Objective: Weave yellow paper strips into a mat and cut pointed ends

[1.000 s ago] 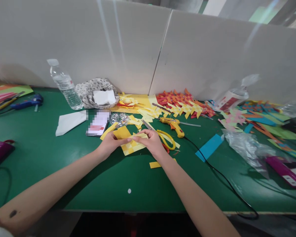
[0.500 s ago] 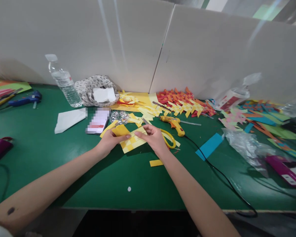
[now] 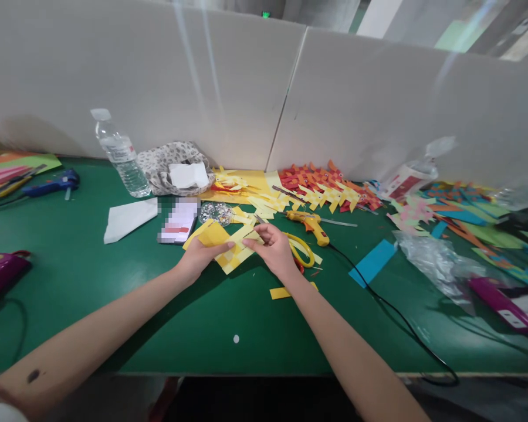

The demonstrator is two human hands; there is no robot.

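Observation:
A woven yellow paper piece (image 3: 233, 253) lies on the green table (image 3: 114, 293) just in front of me. My left hand (image 3: 200, 258) pinches its left edge, thumb on top. My right hand (image 3: 275, 249) grips its right side, fingers curled around the paper strips. Darker yellow paper (image 3: 213, 233) sits under and behind the left hand. Yellow-handled scissors (image 3: 300, 249) lie just right of my right hand.
A yellow glue gun (image 3: 310, 223) with a black cord (image 3: 396, 316) lies right of the scissors. Behind are a phone (image 3: 178, 220), a dish of googly eyes (image 3: 215, 212), a water bottle (image 3: 121, 155), a cloth bag (image 3: 176, 167) and piles of woven paper fish (image 3: 330, 187). A blue strip (image 3: 373, 262) and plastic bag (image 3: 440, 264) lie right.
Both hands kept hold of the woven piece and shifted it slightly toward the back of the table; the right fingers moved along its right edge.

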